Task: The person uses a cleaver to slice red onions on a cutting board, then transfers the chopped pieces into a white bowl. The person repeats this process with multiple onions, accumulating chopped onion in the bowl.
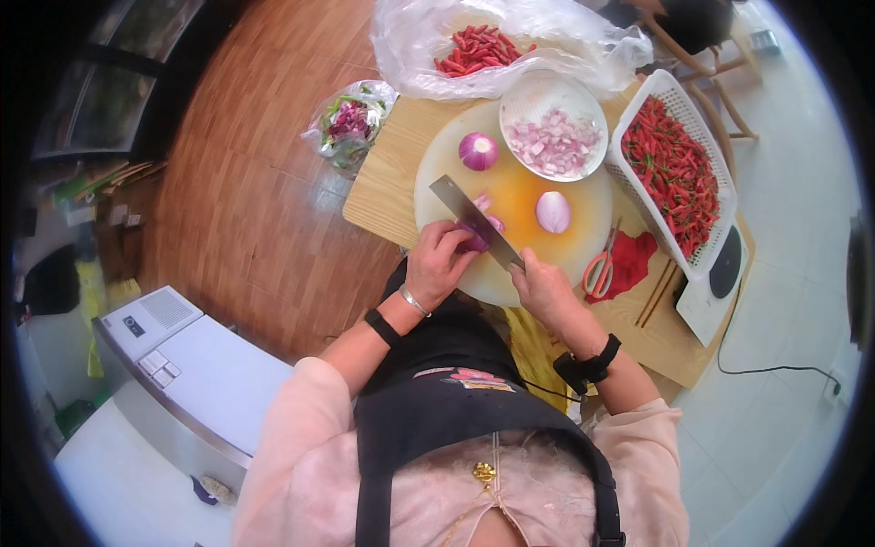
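Note:
My left hand (441, 263) presses a piece of purple onion (474, 239) against the round white cutting board (444, 157), near its lower left. My right hand (547, 284) grips a cleaver (476, 220), whose broad blade slants up to the left right beside that onion. Some cut onion bits (482, 202) lie just past the blade. On the board's far part sits a purple onion (478, 151) with a pale cut top. Right of the blade rests a peeled, paler onion piece (552, 212). A white bowl (507, 113) of diced onion (554, 142) stands at the board's upper right.
At right are a white plastic basket (673, 229) of red chillies (670, 178), scissors (598, 273) on a red cloth or bag (632, 260), chopsticks (658, 290) and a flat device with a dark disc (724, 263). Clear plastic (567, 34) holds chillies (482, 49); a scrap bag (350, 126) hangs left.

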### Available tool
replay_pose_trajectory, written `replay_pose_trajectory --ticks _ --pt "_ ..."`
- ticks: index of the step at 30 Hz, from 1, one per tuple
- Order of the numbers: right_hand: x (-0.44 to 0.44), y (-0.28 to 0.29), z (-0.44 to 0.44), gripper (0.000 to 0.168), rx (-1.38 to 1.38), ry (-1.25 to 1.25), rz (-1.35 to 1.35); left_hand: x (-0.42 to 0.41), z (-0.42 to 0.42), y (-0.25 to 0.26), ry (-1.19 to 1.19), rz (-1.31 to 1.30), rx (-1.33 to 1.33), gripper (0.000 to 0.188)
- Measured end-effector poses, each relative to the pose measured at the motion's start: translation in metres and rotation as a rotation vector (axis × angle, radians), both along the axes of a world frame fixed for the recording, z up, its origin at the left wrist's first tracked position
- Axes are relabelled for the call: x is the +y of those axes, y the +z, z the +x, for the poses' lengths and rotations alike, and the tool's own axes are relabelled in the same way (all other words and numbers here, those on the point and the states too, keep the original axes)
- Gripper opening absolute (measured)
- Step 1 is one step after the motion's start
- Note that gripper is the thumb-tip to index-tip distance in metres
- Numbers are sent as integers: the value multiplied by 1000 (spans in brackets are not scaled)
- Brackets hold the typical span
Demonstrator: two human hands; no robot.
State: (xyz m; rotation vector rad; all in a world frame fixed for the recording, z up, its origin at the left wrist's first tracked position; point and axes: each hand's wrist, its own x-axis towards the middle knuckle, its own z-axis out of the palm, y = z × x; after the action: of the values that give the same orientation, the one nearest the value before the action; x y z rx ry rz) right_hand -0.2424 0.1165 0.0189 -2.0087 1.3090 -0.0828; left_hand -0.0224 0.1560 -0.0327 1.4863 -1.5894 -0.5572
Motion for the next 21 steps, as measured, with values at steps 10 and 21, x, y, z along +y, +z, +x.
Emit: replay_pose_trajectory --ticks 10,21 --pt "4 40 -8 17 16 5 9 6 8 -3 -28 -9 -1 31" --pt "-3 38 -17 18 59 48 6 2 7 0 -28 -37 -6 30"
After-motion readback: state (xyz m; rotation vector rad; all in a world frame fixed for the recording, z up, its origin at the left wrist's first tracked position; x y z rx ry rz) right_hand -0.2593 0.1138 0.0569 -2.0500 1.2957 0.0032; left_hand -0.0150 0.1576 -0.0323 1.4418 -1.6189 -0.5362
